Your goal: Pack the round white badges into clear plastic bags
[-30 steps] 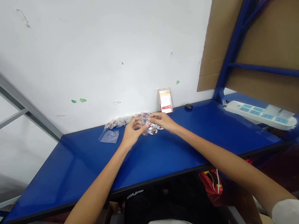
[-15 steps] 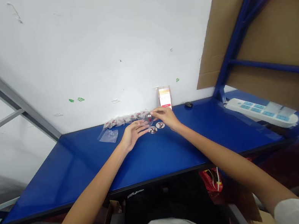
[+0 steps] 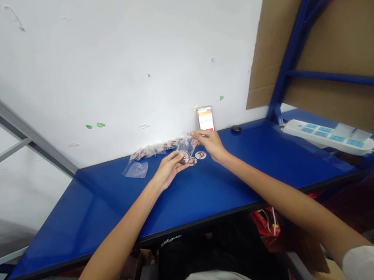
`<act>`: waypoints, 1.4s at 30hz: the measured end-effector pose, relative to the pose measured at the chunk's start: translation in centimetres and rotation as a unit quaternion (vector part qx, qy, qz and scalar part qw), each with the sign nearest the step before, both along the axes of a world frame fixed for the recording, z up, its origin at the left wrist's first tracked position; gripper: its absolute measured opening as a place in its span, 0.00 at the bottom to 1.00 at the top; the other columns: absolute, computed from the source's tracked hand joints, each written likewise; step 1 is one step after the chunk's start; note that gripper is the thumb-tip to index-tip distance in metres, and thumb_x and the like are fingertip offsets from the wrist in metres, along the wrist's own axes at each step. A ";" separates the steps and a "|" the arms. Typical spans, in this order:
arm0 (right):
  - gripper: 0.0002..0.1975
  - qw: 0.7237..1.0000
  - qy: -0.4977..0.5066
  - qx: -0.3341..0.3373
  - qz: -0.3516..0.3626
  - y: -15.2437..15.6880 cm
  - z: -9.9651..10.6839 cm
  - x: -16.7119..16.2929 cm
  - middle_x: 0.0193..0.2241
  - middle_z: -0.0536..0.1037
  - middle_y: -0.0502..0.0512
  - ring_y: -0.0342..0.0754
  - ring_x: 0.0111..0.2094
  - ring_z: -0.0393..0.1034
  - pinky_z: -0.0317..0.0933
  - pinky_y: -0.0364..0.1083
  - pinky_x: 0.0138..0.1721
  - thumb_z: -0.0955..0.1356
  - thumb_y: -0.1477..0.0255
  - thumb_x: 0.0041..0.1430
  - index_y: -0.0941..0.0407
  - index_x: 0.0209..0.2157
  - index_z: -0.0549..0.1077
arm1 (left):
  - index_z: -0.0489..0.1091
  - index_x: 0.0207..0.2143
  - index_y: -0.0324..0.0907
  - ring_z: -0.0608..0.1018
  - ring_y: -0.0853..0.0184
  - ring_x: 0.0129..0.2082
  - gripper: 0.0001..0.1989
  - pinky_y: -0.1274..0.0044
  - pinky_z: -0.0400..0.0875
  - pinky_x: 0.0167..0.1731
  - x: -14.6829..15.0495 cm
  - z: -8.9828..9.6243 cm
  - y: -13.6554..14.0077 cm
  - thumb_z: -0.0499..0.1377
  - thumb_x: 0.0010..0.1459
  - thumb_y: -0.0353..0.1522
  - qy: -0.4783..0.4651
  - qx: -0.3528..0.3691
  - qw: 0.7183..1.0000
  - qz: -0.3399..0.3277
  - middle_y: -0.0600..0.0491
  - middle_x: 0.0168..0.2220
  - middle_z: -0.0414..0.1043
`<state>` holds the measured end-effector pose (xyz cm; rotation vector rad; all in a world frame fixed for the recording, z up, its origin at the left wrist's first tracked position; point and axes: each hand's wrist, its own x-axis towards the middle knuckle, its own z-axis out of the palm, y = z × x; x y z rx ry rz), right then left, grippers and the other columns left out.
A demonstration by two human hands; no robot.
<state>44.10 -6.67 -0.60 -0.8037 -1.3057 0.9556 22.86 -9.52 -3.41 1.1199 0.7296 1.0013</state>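
Note:
My left hand point(image 3: 170, 169) is closed around the edge of a round badge point(image 3: 185, 157) with a red and dark print. A clear plastic bag point(image 3: 188, 143) extends up from the badge; whether the badge lies inside it I cannot tell. My right hand point(image 3: 211, 144) pinches the bag's upper end. Just below the hands, two more round badges lie on the blue table: one point(image 3: 193, 161) is partly covered by my left fingers, the other point(image 3: 200, 155) shows its white face. A row of bagged badges point(image 3: 152, 150) runs along the wall behind my left hand.
An unfilled-looking clear bag point(image 3: 137, 170) lies left of my hands on the blue table point(image 3: 190, 202). A lit phone point(image 3: 205, 118) leans on the wall. A black mouse-like object point(image 3: 236, 129) and a white power strip point(image 3: 327, 136) are to the right.
My left hand has closed on the badge, which sits lower and nearer me. The plastic bag now stretches up from it to my right hand, whose fingers have moved slightly up.

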 end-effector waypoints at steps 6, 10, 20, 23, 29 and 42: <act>0.23 0.997 0.046 -0.005 -0.055 1.5 -0.4 1.3 0.43 0.84 0.58 0.55 0.41 0.78 0.77 0.51 0.37 0.76 0.51 0.57 0.56 0.42 0.85 | 0.80 0.47 0.39 0.85 0.59 0.49 0.14 0.65 0.79 0.60 -0.3 0.4 0.2 0.71 0.63 0.36 0.005 0.015 1.000 0.025 0.44 0.49 0.83; 0.21 0.993 0.053 -0.016 -0.109 2.8 -0.9 2.3 0.39 0.84 0.56 0.52 0.37 0.77 0.77 0.49 0.36 0.74 0.54 0.57 0.57 0.41 0.83 | 0.80 0.46 0.37 0.85 0.58 0.48 0.13 0.63 0.79 0.60 -1.0 0.3 0.8 0.71 0.64 0.37 0.018 0.015 0.997 0.075 0.42 0.49 0.83; 0.08 0.993 0.032 -0.112 0.029 3.7 -1.3 4.3 0.25 0.75 0.50 0.48 0.24 0.71 0.71 0.47 0.27 0.69 0.63 0.54 0.52 0.31 0.69 | 0.80 0.48 0.38 0.85 0.58 0.48 0.14 0.62 0.80 0.58 -1.6 0.3 0.9 0.71 0.60 0.32 0.039 0.025 0.993 0.110 0.43 0.48 0.84; 0.09 0.990 -0.018 -0.107 0.093 3.1 -1.5 3.3 0.23 0.72 0.49 0.47 0.21 0.67 0.65 0.46 0.23 0.68 0.62 0.56 0.52 0.30 0.69 | 0.80 0.48 0.38 0.85 0.59 0.48 0.14 0.64 0.80 0.56 -1.2 0.3 0.7 0.72 0.60 0.32 0.033 0.012 0.994 0.104 0.42 0.48 0.84; 0.17 0.964 -0.243 0.022 0.104 1.2 -1.5 1.3 0.29 0.79 0.50 0.48 0.29 0.71 0.65 0.45 0.33 0.70 0.53 0.64 0.52 0.40 0.80 | 0.81 0.50 0.39 0.85 0.61 0.48 0.16 0.69 0.82 0.53 -0.8 0.2 0.6 0.72 0.60 0.33 0.030 -0.001 0.995 0.090 0.44 0.50 0.83; 0.08 0.931 -0.332 0.146 -0.052 2.3 -0.9 3.7 0.38 0.85 0.56 0.54 0.39 0.76 0.66 0.49 0.44 0.72 0.66 0.64 0.53 0.39 0.84 | 0.79 0.40 0.38 0.85 0.58 0.45 0.19 0.67 0.82 0.49 -1.9 0.3 1.2 0.76 0.54 0.41 0.118 0.068 0.983 0.123 0.44 0.42 0.84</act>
